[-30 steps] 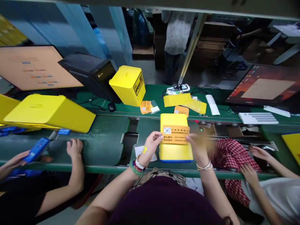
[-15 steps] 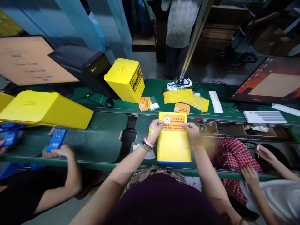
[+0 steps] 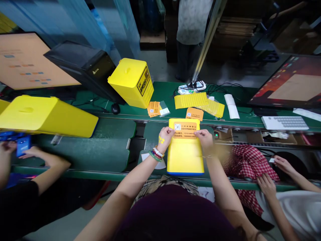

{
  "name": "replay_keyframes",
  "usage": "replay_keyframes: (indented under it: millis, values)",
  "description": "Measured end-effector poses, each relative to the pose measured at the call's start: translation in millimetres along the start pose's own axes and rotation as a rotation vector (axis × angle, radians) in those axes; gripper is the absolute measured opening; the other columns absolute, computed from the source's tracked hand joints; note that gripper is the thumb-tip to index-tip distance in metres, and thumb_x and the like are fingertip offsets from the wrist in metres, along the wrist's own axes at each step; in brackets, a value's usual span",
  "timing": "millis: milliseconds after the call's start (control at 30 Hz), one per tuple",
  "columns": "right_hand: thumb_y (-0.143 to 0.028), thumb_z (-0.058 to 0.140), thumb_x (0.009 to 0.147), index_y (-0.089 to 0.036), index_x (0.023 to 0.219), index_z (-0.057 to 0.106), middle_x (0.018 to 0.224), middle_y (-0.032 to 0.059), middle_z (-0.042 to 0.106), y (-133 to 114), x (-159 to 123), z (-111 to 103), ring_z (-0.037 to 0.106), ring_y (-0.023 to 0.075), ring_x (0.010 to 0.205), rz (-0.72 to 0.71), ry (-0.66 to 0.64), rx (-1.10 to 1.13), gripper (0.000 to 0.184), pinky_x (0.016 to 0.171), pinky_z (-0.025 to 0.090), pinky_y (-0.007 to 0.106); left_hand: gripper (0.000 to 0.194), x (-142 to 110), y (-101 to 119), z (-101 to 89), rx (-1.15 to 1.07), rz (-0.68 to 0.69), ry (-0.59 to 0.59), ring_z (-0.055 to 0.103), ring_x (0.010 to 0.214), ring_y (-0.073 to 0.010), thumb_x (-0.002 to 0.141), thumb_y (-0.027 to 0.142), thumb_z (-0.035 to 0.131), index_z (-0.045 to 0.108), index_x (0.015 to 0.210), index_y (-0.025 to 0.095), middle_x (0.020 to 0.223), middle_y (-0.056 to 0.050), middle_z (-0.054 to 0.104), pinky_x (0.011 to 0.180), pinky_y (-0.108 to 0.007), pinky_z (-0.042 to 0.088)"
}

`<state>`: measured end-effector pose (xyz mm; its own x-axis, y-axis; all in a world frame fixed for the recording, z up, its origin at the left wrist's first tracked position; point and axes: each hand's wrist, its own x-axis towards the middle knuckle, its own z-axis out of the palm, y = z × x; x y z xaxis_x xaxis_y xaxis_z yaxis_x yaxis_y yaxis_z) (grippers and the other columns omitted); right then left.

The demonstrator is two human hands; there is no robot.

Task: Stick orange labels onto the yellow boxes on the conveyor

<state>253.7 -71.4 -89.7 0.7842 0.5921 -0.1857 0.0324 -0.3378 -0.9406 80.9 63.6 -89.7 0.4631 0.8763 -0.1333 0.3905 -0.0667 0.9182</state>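
A yellow box with a blue base stands on the green workbench directly before me. Over its upper part lies an orange printed sticker with a QR code at its left end. My left hand pinches the sticker's left edge; beaded bracelets and yellow dots show on that wrist and hand. At the opposite edge, my right hand pinches the sticker between thumb and finger. Whether the sticker's underside touches the box, I cannot tell. Behind the box lies another orange sticker.
Yellow dotted sheets and a folded white paper lie at the back. A yellow lidded box stands beside a black computer case. Co-workers' hands are on both sides, one near a blue device. A red-checked cloth is at right.
My hands keep their pinch on the sticker, barely moving. At left, the co-worker's hand has drawn the blue device further left. The view has shifted slightly.
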Motion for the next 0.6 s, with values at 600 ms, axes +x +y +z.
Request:
replay_keyframes:
  millis: [600]
  values:
    - [-0.043,0.068,0.069,-0.019,0.067,0.069,0.074,0.001,0.052,10.3,1.8,2.9,0.047,0.0154,0.068,-0.071,0.043,-0.106,0.025,0.066,0.039,0.03,0.022,-0.9,-2.7,4.5,0.101,0.079,0.054,0.048,0.07,-0.0165,0.079,0.026,0.06,0.051,0.06,0.021,0.063,0.002,0.048,0.067,-0.028,0.036]
